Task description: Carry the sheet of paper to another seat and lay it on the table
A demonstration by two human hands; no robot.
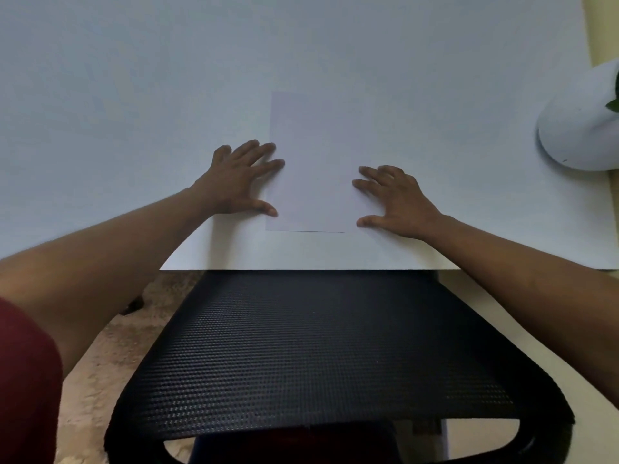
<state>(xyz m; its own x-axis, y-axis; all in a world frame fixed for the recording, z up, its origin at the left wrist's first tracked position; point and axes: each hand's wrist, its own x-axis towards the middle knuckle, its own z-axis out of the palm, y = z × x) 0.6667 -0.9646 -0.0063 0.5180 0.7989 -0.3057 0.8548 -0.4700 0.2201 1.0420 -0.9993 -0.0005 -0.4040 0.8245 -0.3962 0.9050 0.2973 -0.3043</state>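
- Paper sheet (313,169) lies flat on the white table (134,95), near the front edge, its long side running away from the person.
- Left hand (239,180) rests palm down at the sheet's left edge, fingers (268,150) spread, fingertips and thumb just over the paper.
- Right hand (397,200) rests palm down at the right edge, fingers spread, tips touching the sheet.
- Neither hand pinches anything.
- A black mesh chair (328,356) stands pushed up to the table, below the sheet.
- A white pot (579,128) with a green leaf showing sits at the table's far right, well apart from the paper.
- A dark red sleeve (26,380) shows at lower left.
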